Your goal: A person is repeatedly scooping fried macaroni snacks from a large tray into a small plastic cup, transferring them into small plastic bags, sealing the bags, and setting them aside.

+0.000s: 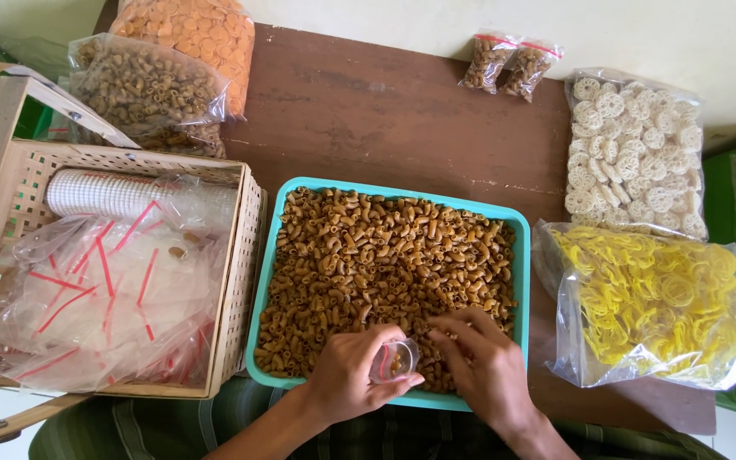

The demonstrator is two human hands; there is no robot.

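Note:
A teal tray (521,255) full of brown elbow-shaped snack pieces (385,255) lies in front of me on the brown table. My left hand (351,375) holds a small clear plastic cup (398,359) tipped on its side at the tray's near edge, with a few pieces inside. My right hand (483,362) rests on the pieces just right of the cup, fingers curled toward its mouth.
A woven basket (240,281) at left holds clear zip bags with red strips (104,298) and a paper-cup stack (104,194). Large snack bags lie around: brown and orange (181,60) at back left, white rings (632,153) and yellow rings (649,302) at right. Two small filled bags (508,61) lie at the back.

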